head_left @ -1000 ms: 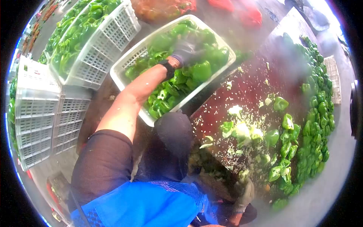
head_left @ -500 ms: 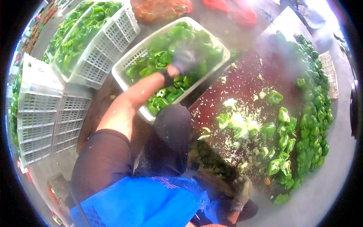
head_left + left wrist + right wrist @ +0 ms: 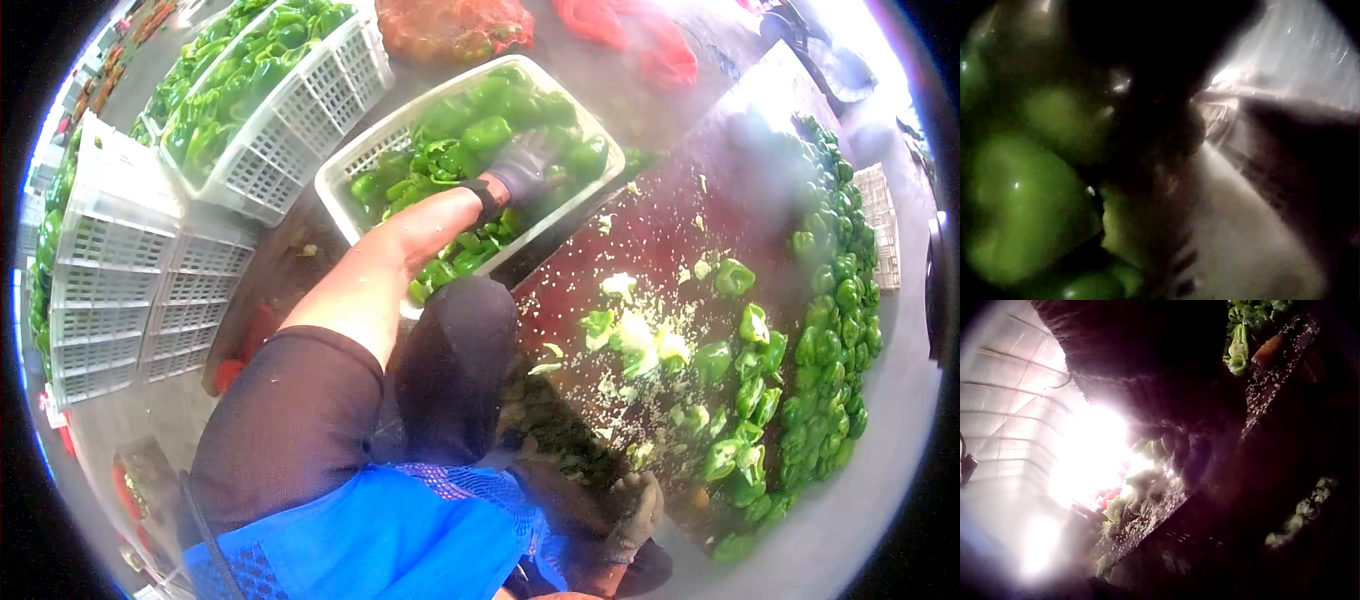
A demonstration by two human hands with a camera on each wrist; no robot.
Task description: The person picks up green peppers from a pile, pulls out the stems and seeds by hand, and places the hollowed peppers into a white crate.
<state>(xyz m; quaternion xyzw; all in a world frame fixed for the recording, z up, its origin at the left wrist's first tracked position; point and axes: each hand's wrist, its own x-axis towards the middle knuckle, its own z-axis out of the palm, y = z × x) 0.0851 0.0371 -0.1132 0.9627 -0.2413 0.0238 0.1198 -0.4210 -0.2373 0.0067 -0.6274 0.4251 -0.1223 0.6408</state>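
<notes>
My left hand (image 3: 530,165), in a dark glove, reaches into a white plastic crate (image 3: 385,147) and rests among green bell peppers (image 3: 487,134). Its fingers look fairly straight, partly blurred against the peppers. The left wrist view shows a large pepper (image 3: 1029,209) close up beside the crate's pale wall (image 3: 1247,231). Low by the near edge of a dark red board (image 3: 570,265), my gloved right hand (image 3: 635,515) hangs with loosely curled fingers, and nothing shows in it. That hand is mostly dark in the right wrist view.
Pale pepper cores (image 3: 640,340) and scattered seeds lie on the board. Opened peppers (image 3: 750,400) and a long row of peppers (image 3: 830,330) line its right side. More white crates (image 3: 290,110) full of peppers stand at the left. A red net sack (image 3: 455,28) lies behind.
My left hand has shifted slightly to the right within the crate, and a whole pepper now shows beside it. My right hand stays low by the board. The whole view has shifted a little.
</notes>
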